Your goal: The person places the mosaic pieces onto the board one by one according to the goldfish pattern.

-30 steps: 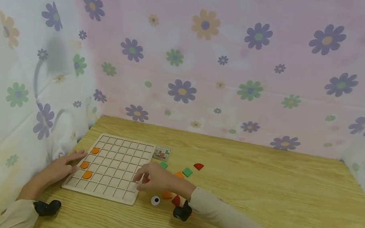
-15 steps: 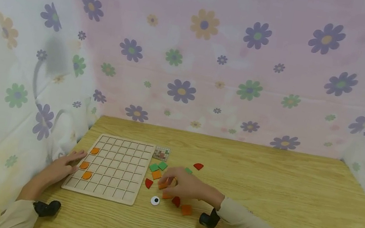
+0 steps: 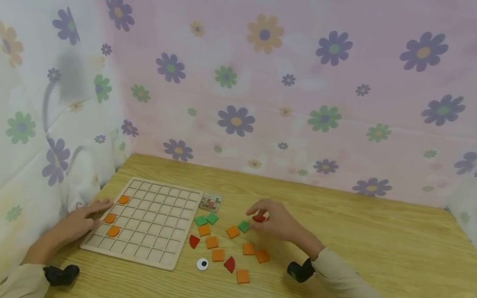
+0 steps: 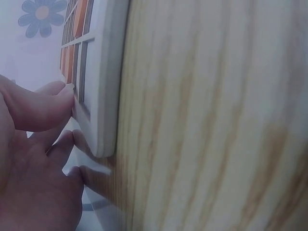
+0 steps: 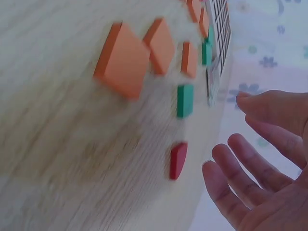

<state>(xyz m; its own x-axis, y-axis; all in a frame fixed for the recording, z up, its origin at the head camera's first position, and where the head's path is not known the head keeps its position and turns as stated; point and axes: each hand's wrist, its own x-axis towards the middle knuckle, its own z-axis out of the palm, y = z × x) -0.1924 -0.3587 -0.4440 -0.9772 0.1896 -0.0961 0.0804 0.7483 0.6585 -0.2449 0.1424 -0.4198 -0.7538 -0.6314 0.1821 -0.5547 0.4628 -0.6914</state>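
My left hand (image 3: 79,222) rests at the left edge of a wooden grid board (image 3: 141,261), its fingers touching the rim. Three orange round pieces (image 3: 113,231) lie in cells near that side. Above the table, my right hand (image 3: 281,223) hovers over a red quarter-circle piece (image 3: 259,218). In the right wrist view its fingers are spread and bare, apart from the red piece (image 5: 178,161). Just left of this hand lies a green square (image 3: 243,226), with an orange square (image 3: 232,231) beyond it.
Several more orange squares (image 3: 243,276), two green squares (image 3: 212,218), two red quarter-circles (image 3: 230,263) and a white eye disc (image 3: 202,264) are scattered right of the board. A small picture card (image 3: 211,202) lies by its upper right corner. Flowered cloth (image 3: 280,130) surrounds the wooden table (image 3: 371,236).
My right hand has moved from the board's right edge, across the loose pieces, to above the far red quarter-circle. A red quarter-circle now shows beside the board. My left hand stays put.
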